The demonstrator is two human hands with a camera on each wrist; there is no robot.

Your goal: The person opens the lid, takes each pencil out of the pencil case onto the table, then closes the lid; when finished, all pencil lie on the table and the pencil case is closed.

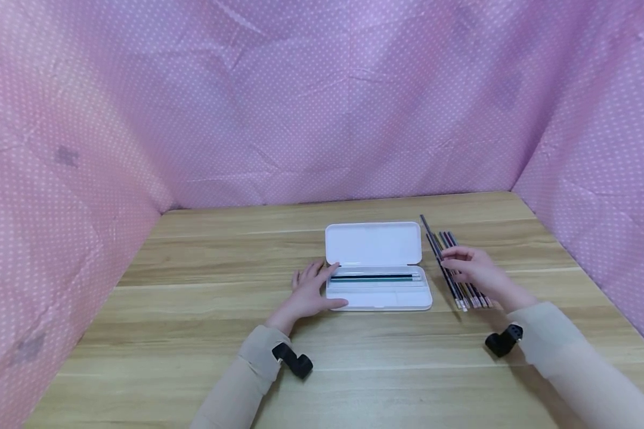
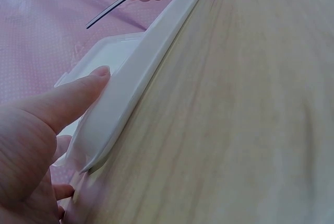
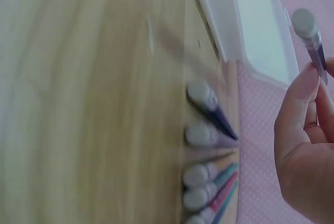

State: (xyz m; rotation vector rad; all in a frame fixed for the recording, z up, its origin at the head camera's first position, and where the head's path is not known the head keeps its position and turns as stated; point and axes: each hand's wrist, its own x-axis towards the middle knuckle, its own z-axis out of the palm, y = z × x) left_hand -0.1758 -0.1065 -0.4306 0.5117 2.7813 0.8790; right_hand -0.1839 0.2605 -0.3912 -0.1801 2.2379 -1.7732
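A white pencil case (image 1: pixel 372 243) lies with its lid raised on the table. Inside its lower tray are a dark pencil and a teal one (image 1: pixel 372 279). My left hand (image 1: pixel 310 294) rests at the case's left end, the straight thumb (image 2: pixel 83 96) touching the front rim and the index finger near the hinge side. Between thumb and fingers, my right hand (image 1: pixel 474 271) pinches a dark pencil (image 3: pixel 315 51) with a white eraser end, raised above the table. Beneath that hand lie several pencils (image 1: pixel 477 298) side by side, their eraser ends toward me.
The wood-grain table (image 1: pixel 193 333) stretches around the case on all sides. Pink dotted cloth (image 1: pixel 322 119) hangs behind it and at both sides. A small black camera (image 1: pixel 294 360) is strapped to the left wrist and another (image 1: pixel 503 341) to the right.
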